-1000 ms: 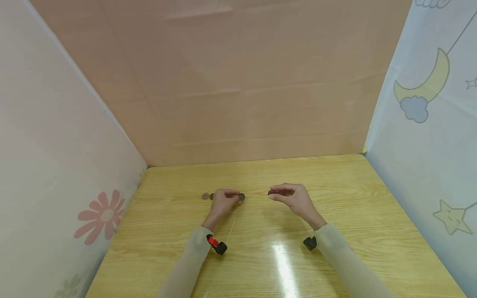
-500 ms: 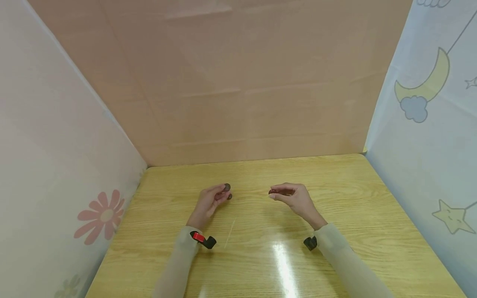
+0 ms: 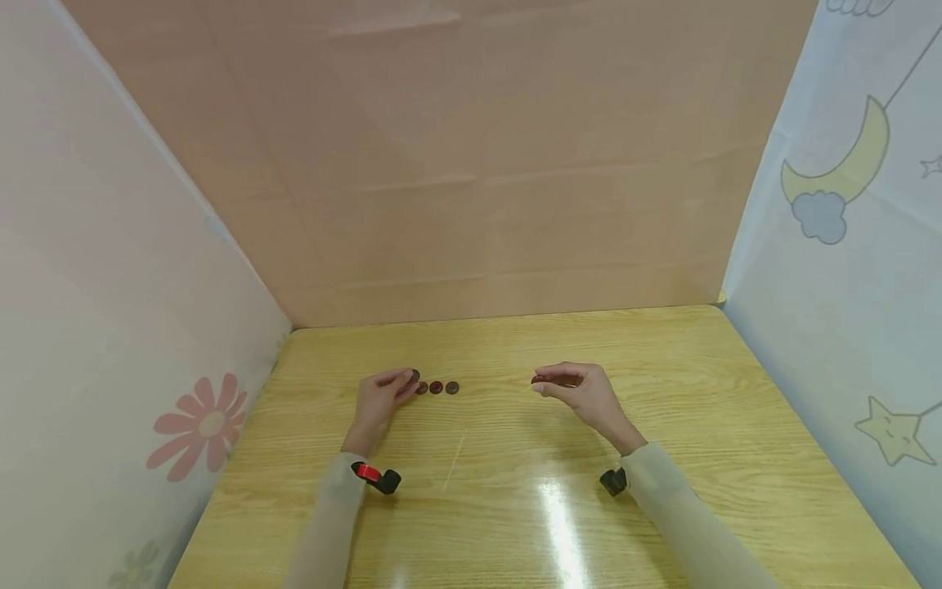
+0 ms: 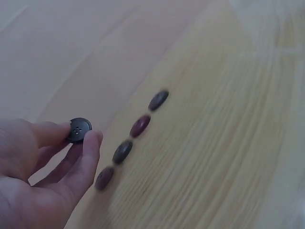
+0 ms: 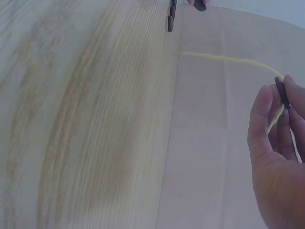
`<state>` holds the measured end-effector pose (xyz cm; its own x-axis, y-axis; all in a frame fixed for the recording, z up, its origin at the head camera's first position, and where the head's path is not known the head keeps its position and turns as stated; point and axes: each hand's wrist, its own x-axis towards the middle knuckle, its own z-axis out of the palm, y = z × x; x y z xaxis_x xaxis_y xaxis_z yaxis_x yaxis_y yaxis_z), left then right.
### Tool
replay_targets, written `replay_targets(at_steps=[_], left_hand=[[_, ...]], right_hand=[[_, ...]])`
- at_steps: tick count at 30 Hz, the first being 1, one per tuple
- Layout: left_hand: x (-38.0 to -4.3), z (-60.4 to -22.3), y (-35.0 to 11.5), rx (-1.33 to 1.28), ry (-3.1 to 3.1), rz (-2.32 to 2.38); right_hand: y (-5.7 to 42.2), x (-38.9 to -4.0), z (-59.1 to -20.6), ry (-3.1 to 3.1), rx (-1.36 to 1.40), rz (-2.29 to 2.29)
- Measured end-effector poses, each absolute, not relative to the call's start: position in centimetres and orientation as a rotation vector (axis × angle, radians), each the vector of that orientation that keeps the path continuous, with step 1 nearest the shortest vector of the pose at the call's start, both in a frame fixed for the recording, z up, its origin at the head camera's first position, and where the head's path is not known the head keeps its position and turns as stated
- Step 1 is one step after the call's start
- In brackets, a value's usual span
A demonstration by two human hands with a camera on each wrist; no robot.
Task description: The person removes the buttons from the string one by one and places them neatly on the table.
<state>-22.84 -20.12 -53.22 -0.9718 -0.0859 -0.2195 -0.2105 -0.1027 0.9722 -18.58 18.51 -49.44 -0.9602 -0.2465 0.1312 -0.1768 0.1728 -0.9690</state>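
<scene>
My left hand (image 3: 377, 407) pinches a dark four-hole button (image 4: 79, 130) between thumb and fingers, its face turned to the left wrist camera. It is raised at the left end of a row of loose buttons. Among them are a dark red button (image 4: 140, 126), a dark grey button (image 4: 158, 100) and a brownish button (image 4: 104, 178); part of the row hides behind the hand in the head view. Farther right, my right hand (image 3: 592, 401) pinches a dark red button (image 3: 540, 379). A yellow cord (image 5: 224, 58) runs from this button, with a short piece hanging on its other side.
The wooden table (image 3: 500, 491) ends at a pinkish-brown panel (image 3: 478, 204) behind the hands. Patterned pale panels stand at left (image 3: 110, 245) and right (image 3: 832, 311). Each wrist carries a small black camera.
My left hand has moved left along the row with the dark button, uncovering several buttons on the table. The right hand has stayed in place.
</scene>
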Motion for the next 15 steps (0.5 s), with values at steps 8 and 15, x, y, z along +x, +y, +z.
replay_targets(at_steps=[8,15], left_hand=[[-22.5,-53.4,-22.8,-0.343,2.500,1.891],[-22.9,-53.9,-23.4,-0.380,2.705,1.713]], right_hand=[[18.4,-18.6,-49.4,2.349,-0.407,-1.933],[18.4,-18.5,-49.4,2.344,-0.402,-1.931]])
